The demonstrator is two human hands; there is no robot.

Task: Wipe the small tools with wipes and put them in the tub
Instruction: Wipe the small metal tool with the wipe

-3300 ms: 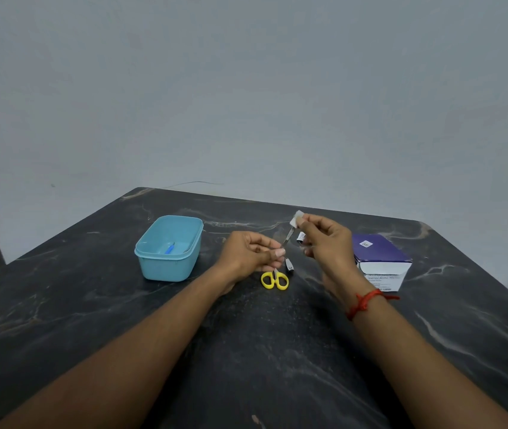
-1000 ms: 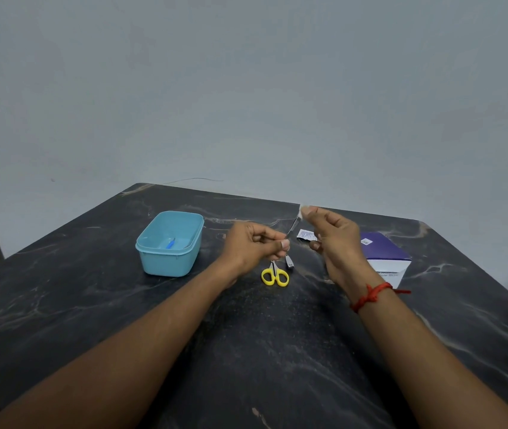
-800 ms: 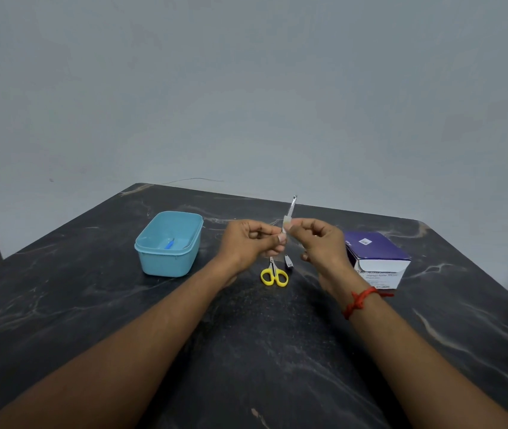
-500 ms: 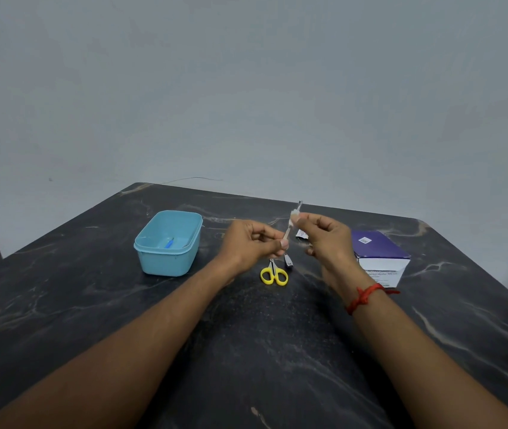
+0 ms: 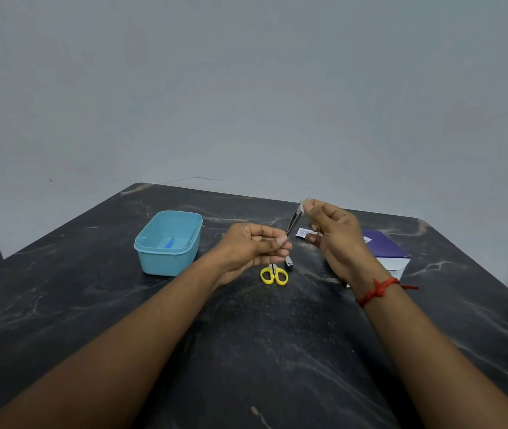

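Tub (image 5: 169, 262) sat left of centre, nearest the left hand (image 5: 249, 247), which pinched the slim metal tool (image 5: 293, 222) low down; its axis slanted up-right to the right hand (image 5: 336, 239), pinching a wipe (image 5: 302, 207) round its tip.

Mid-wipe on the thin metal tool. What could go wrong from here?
1. The left hand only pinches the metal tool low down; a tug from the wipe in the right hand might pull it loose.
2. The scissors and clipper lie right by the left hand; moving to the tub may knock them.
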